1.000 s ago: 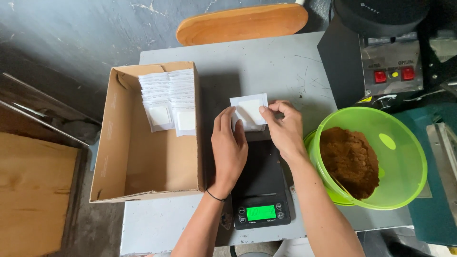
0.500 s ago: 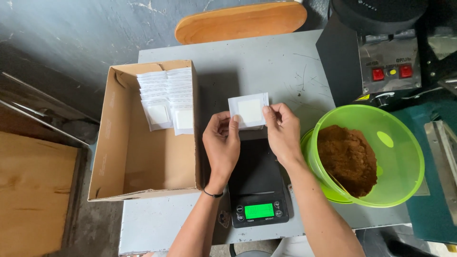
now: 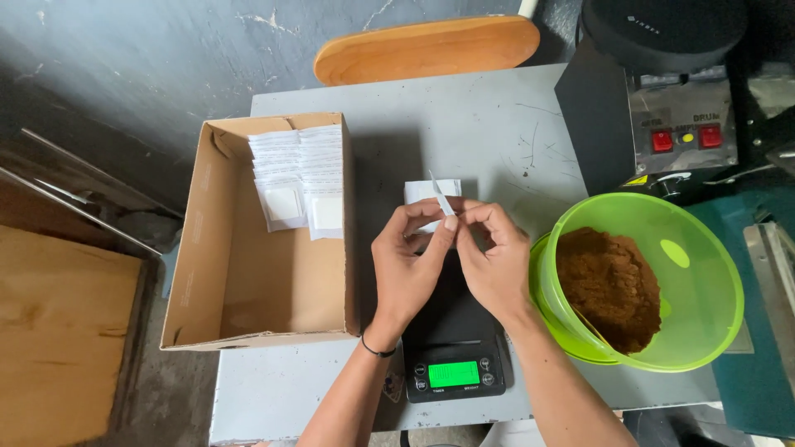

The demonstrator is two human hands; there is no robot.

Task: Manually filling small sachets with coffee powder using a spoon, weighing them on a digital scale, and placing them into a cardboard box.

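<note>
Nearest you, at the front edge of the grey tabletop [image 3: 497,124], sits a black digital scale [image 3: 454,352] with its small screen lit green. Just above its platform your two hands meet: your left hand [image 3: 406,269], with a thin dark band at the wrist, and your right hand [image 3: 497,265] are brought together, fingertips pinching a small white paper sachet [image 3: 441,199] from either side. You hold the sachet turned almost edge-on, so it shows as a thin white sliver rising from your fingers, and a little more white paper shows flat just behind it; whether that is part of the same sachet cannot be told. To your left, touching the scale's side of the tabletop, an open cardboard box [image 3: 207,273] lies with its flaps up, and a stack of white sachets [image 3: 298,174] is fanned out at its far end, the rest of its floor showing bare cardboard. To your right, just beside your right hand, stands a bright green plastic bowl [image 3: 704,273] holding a heap of brown powder [image 3: 609,285]. Farther back on the right is a black and metal machine [image 3: 679,132] with red buttons on its face. Beyond the tabletop's far edge lies a curved wooden seat [image 3: 426,50].
</note>
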